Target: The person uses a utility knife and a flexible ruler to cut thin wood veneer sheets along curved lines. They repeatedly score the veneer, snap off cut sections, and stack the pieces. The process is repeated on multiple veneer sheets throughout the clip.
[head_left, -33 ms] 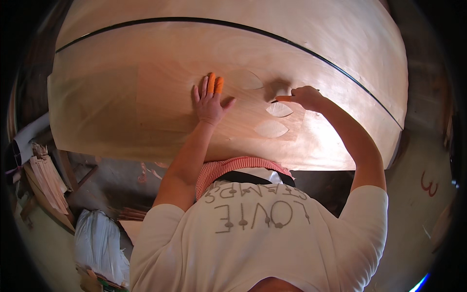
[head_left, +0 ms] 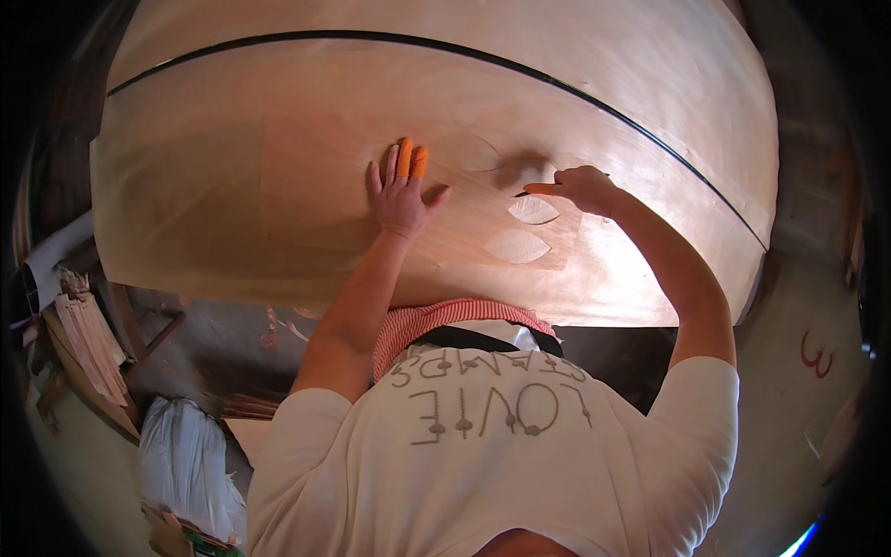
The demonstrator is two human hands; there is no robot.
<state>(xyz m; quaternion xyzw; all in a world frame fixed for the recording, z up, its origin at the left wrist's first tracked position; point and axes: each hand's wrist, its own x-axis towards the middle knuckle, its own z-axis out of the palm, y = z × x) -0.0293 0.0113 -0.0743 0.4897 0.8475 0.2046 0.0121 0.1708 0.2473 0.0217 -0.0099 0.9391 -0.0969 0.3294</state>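
Note:
My left hand [head_left: 402,200] lies flat on a large sheet of wood veneer [head_left: 325,186], fingers spread, with orange covers on two of them. To its right, my right hand [head_left: 585,188] is closed around a slim tool whose dark tip [head_left: 522,194] shows past an orange-covered finger. Most of the tool is hidden in the fist, so its exact kind is unclear. The tip is at the upper edge of a pale leaf-shaped patch [head_left: 534,212]. A second leaf-shaped patch [head_left: 518,246] lies just nearer to me. A fainter leaf outline [head_left: 475,152] shows between the hands.
A black strip [head_left: 408,36] curves across the far part of the sheet. At the lower left are stacked veneer strips [head_left: 88,343] and a white plastic bag [head_left: 186,464]. The sheet's near edge meets my red-striped apron [head_left: 394,334]. A red mark [head_left: 817,355] is on the right.

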